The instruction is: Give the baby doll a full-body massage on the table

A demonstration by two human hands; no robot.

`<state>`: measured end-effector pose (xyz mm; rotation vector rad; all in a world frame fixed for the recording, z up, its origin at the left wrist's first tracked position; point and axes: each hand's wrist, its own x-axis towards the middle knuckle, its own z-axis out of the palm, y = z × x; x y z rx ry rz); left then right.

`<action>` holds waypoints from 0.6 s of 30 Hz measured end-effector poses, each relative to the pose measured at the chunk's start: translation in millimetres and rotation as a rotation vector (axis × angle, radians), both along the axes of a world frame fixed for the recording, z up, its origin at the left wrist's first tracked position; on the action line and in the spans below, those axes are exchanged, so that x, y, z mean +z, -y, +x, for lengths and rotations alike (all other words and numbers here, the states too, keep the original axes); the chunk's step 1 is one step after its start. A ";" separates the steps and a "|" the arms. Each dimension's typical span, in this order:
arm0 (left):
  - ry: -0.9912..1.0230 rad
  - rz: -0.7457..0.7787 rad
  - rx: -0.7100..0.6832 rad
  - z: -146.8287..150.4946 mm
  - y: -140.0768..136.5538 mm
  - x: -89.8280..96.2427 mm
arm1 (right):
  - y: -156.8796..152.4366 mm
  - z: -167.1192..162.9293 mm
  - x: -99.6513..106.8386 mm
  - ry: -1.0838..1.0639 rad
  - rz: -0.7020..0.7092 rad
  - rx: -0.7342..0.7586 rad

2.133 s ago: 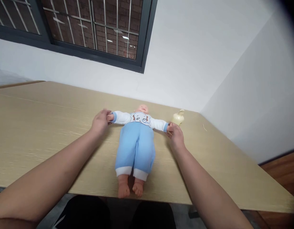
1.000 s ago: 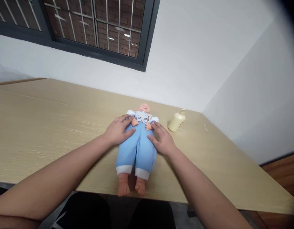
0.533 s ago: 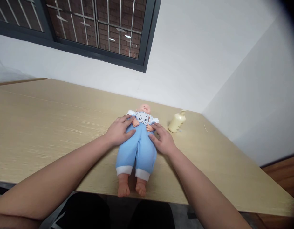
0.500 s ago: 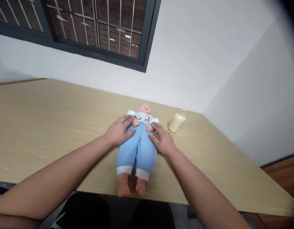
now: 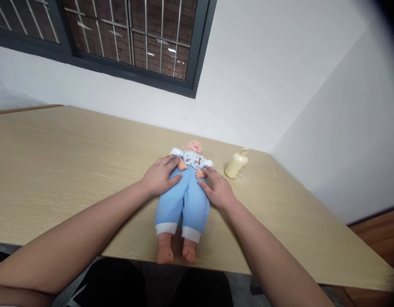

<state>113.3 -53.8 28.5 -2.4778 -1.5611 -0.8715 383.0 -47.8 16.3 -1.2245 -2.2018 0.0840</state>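
A baby doll lies on its back on the table, its head away from me and its feet toward the near edge. It wears blue trousers with white cuffs and a white and blue top with a cartoon animal face. My left hand rests on the doll's left-of-view side, fingers stretched over its arm and thumb on the trousers. On the opposite side, my right hand lies against the hip and the doll's hand, fingers extended and thumb apart. Neither hand visibly squeezes the doll.
A pale yellow pump bottle stands right of the doll. Farther right lies a thin pale strip. The wooden table meets a white wall behind, below a dark-framed barred window.
My right thumb has shifted very slightly on the trousers. The doll, the bottle and my left hand keep their places.
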 end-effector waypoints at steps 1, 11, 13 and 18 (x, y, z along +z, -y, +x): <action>0.000 0.003 -0.005 -0.2 -0.6 -0.6 | -0.1 -0.4 -0.3 0.001 0.004 0.004; 0.264 -0.012 -0.016 -7.8 -5.5 0.0 | -12.0 10.0 -14.1 -0.363 -0.046 -0.013; 0.427 -0.023 0.037 -16.7 -9.7 1.9 | -17.4 19.4 -14.0 -0.557 -0.090 -0.036; 0.879 -0.200 0.352 -54.6 -27.7 0.6 | -35.7 47.6 -12.6 -1.241 -0.362 -0.251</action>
